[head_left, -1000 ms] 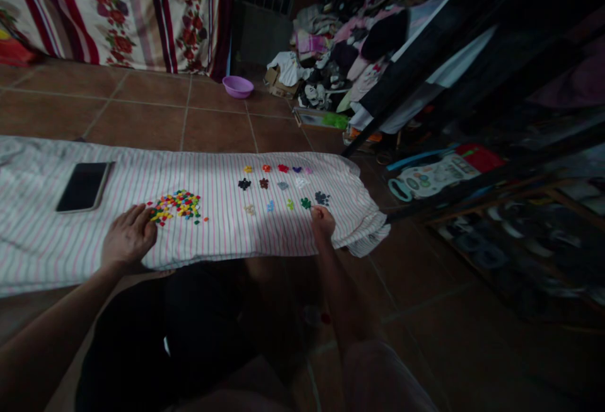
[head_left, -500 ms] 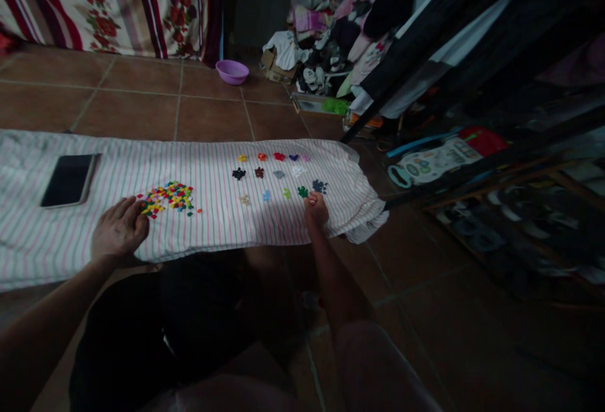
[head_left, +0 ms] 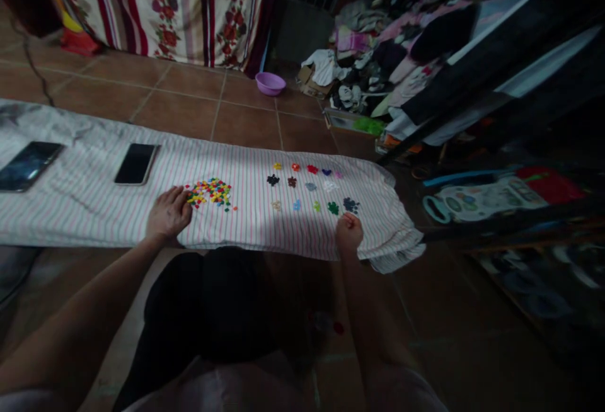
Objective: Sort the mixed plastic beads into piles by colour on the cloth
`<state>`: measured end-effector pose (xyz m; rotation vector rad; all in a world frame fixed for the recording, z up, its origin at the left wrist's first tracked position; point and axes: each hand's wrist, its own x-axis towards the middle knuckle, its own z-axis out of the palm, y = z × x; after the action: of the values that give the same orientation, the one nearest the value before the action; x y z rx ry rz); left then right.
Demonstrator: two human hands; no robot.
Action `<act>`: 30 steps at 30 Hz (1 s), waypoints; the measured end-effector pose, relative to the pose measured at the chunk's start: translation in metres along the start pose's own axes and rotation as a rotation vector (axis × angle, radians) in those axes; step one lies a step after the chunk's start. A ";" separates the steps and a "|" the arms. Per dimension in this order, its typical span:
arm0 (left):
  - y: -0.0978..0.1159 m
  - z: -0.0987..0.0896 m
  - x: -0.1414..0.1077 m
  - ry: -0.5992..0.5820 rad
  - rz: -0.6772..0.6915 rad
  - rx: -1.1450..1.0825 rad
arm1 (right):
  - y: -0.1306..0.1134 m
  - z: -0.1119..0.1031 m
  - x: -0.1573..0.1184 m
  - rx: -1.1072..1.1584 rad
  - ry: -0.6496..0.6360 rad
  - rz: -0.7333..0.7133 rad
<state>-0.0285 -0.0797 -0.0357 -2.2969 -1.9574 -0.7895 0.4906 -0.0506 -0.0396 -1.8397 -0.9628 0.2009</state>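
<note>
On a striped cloth (head_left: pixel 265 229) lies a mixed pile of small colourful pieces (head_left: pixel 212 192). My left hand (head_left: pixel 170 211) rests flat at the pile's left edge, fingers spread a little. Small single-colour groups sit to the right in three rows, among them black (head_left: pixel 273 180), red (head_left: pixel 312 169), dark green (head_left: pixel 333 208) and dark grey (head_left: pixel 350 205). Just below the dark grey group, my right hand (head_left: pixel 350 230) is closed with curled fingers; what it holds, if anything, is too small to make out.
Two dark-screened devices, a phone (head_left: pixel 137 164) and a larger one (head_left: pixel 29 166), lie on the cloth at left. A purple basin (head_left: pixel 270 84) stands on the tiled floor behind. Clothes are heaped at the back; a dark metal frame stands at right.
The view has shifted left, bringing the larger device into sight. My right hand has drawn back from between the green and dark grey groups towards the near edge. My left hand stays by the pile.
</note>
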 end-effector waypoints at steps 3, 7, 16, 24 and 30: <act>0.007 -0.002 0.001 0.008 -0.054 0.039 | -0.015 0.007 -0.011 0.063 0.031 -0.049; 0.011 -0.004 0.000 0.020 -0.087 0.056 | -0.060 0.029 -0.045 0.105 -0.135 -0.173; 0.010 -0.003 0.000 0.066 -0.045 0.027 | -0.135 0.100 -0.137 0.130 -0.731 -0.583; 0.009 -0.001 0.000 0.049 -0.059 0.062 | -0.149 0.126 -0.163 0.085 -0.840 -0.656; 0.009 -0.002 0.000 0.034 -0.077 0.069 | -0.156 0.140 -0.166 -0.023 -0.798 -0.618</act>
<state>-0.0208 -0.0822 -0.0316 -2.1670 -2.0363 -0.7486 0.2240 -0.0396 -0.0226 -1.3838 -2.0343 0.5578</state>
